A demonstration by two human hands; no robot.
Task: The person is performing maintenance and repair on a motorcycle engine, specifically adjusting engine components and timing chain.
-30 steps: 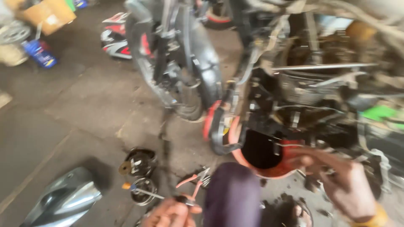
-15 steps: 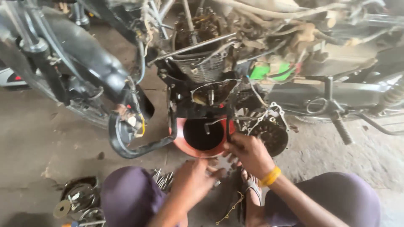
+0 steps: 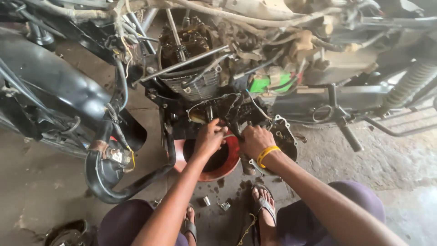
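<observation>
Stripped motorcycle (image 3: 282, 68) fills upper frame, black fender (image 3: 54, 82) upper left, curved exhaust pipe (image 3: 114, 187) lower left partly blocks approach. Open engine crankcase (image 3: 227, 111) at centre. Red oil pan (image 3: 227, 159) beneath it on concrete floor (image 3: 36, 182). Left hand (image 3: 210, 136) curled on crankcase part, grip unclear. Right hand (image 3: 255, 140), yellow wristband (image 3: 266, 155), fingers closed, held item hidden. Small bolts (image 3: 214, 202) lower centre near sandalled feet.
</observation>
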